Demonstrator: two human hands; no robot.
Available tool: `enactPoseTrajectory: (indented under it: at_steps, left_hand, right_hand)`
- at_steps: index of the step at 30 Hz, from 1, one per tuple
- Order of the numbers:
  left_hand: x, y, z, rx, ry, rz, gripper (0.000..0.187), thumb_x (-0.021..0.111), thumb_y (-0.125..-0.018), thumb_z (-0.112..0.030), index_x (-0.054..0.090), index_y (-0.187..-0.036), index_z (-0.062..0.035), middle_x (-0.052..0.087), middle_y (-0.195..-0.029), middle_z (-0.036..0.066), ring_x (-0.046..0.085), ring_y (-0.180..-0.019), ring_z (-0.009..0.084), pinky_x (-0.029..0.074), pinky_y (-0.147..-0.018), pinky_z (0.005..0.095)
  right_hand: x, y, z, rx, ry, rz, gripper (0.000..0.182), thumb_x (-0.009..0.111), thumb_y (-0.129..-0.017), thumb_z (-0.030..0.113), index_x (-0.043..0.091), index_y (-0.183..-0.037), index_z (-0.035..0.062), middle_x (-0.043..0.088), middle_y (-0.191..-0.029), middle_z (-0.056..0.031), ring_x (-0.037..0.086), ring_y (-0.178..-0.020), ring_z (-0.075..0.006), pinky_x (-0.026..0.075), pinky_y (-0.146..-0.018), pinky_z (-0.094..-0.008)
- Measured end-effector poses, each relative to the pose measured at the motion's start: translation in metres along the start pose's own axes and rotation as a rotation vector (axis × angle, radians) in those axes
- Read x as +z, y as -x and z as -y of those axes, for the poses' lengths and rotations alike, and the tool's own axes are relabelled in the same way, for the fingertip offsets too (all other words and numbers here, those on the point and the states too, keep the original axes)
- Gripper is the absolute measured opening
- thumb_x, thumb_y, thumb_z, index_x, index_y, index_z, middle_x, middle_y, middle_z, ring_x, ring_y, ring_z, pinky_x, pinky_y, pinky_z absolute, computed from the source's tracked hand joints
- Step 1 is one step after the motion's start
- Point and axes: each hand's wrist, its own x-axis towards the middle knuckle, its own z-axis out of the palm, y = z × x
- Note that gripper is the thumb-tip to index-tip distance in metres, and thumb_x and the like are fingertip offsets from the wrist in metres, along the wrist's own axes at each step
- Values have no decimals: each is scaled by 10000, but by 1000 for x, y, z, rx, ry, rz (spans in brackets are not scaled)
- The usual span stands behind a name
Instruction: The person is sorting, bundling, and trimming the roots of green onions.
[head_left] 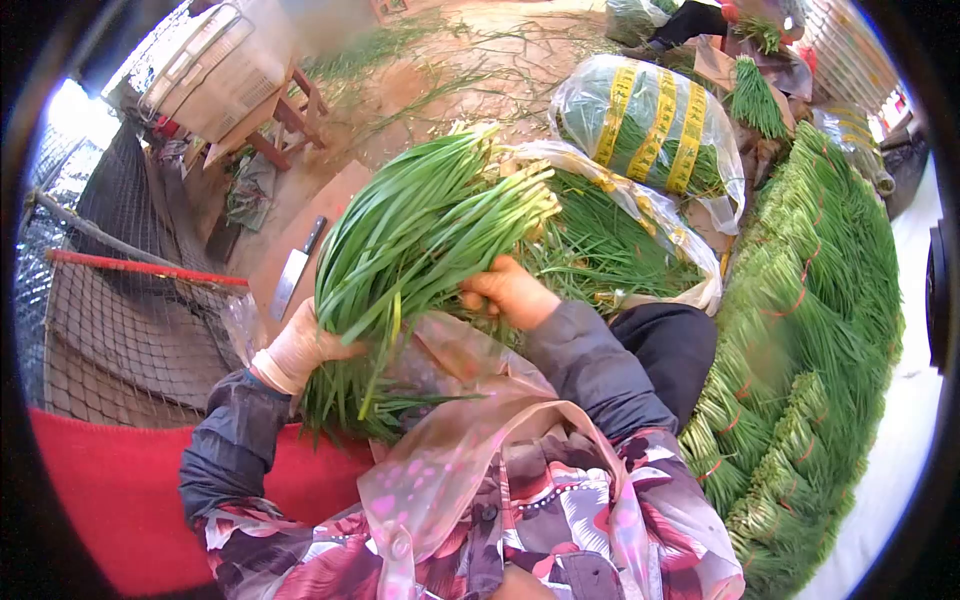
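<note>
A large loose bunch of long green leafy stalks (pixel 400 220) lies across both my hands, its pale cut ends toward the upper right and its leaf tips hanging down at the lower left. My left hand (pixel 303 347), in a pale glove, is wrapped round the leafy part. Under the stalks near the pale ends, my right hand (pixel 512 292) has its fingers curled against the bunch. A cleaver (pixel 292 272) with a dark handle rests on a brown board (pixel 262 262) left of the bunch.
Tied green bundles (pixel 790 330) are piled along the right. An open plastic bag of greens (pixel 625 240) lies beyond my right hand, with a yellow-taped bag (pixel 640 120) behind it. A crate (pixel 215 70) stands on a wooden stool at upper left. Another person's hand and legs show at top right.
</note>
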Motion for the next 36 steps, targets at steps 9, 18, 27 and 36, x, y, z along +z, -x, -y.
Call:
enactPoseTrajectory:
  at_steps: [9, 18, 27, 36]
  left_hand:
    - [-40, 45, 79, -149, -16, -86, 536, 776, -675, -7, 591, -1178, -13, 654, -1125, 23, 590, -1004, 118, 470, -899, 292]
    - [16, 48, 130, -107, -424, -235, 514, 756, -703, -175, 564, -1169, -70, 670, -1015, 172, 653, -959, 286, 495, -841, 369]
    - [30, 39, 123, -36, 103, -170, 478, 723, -736, -84, 567, -1184, -28, 688, -1020, 101, 594, -923, 97, 501, -839, 318]
    - [-2, 76, 100, -89, -586, -205, 429, 748, -692, -157, 572, -1068, -50, 648, -863, 204, 637, -841, 384, 512, -689, 417]
  right_hand:
    - [-164, 31, -29, -429, -650, -460, 249, 599, -913, 301, 650, -1077, 121, 416, -560, 100, 373, -453, -35, 283, -462, -189]
    - [47, -66, -51, -369, 1387, 57, 1103, 801, -470, 633, 487, -1315, -3, 402, -1409, -226, 225, -1381, -421, 190, -1105, -577]
    - [53, -43, -36, -80, 129, 95, 168, 649, -807, 22, 631, -972, 45, 613, -744, -23, 601, -687, -158, 503, -708, -327]
    - [-200, -38, -52, -63, 293, -875, 405, 589, -902, 417, 669, -1105, 76, 569, -687, 38, 515, -674, -97, 428, -636, -283]
